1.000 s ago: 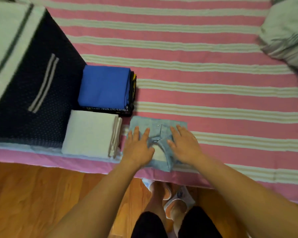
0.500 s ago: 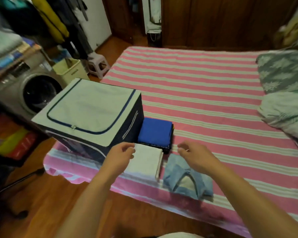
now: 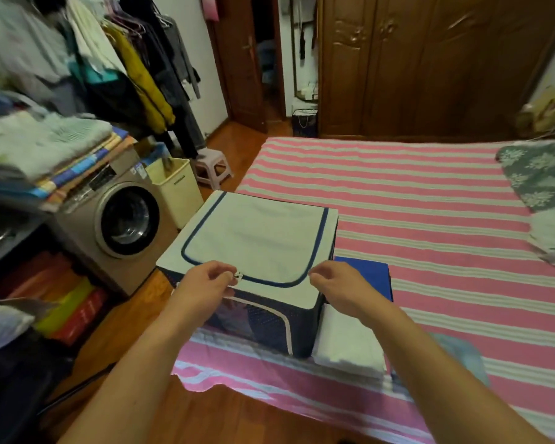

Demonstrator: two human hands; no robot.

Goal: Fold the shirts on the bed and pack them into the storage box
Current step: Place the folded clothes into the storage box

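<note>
The navy fabric storage box with a cream zippered lid stood at the near left corner of the pink striped bed, its lid closed. The left hand pinched the small zip pull at the lid's front edge, the zip track running rightward toward the right hand, which hovered loosely curled, holding nothing, over the box's front right corner; folded shirts lay just right of the box

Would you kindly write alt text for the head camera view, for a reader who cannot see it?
A person's left hand pinches the zipper pull on the closed white lid of a navy fabric storage box on a pink striped bed; the right hand hovers at the lid's near right corner. Folded blue and white shirts lie beside the box.
</note>
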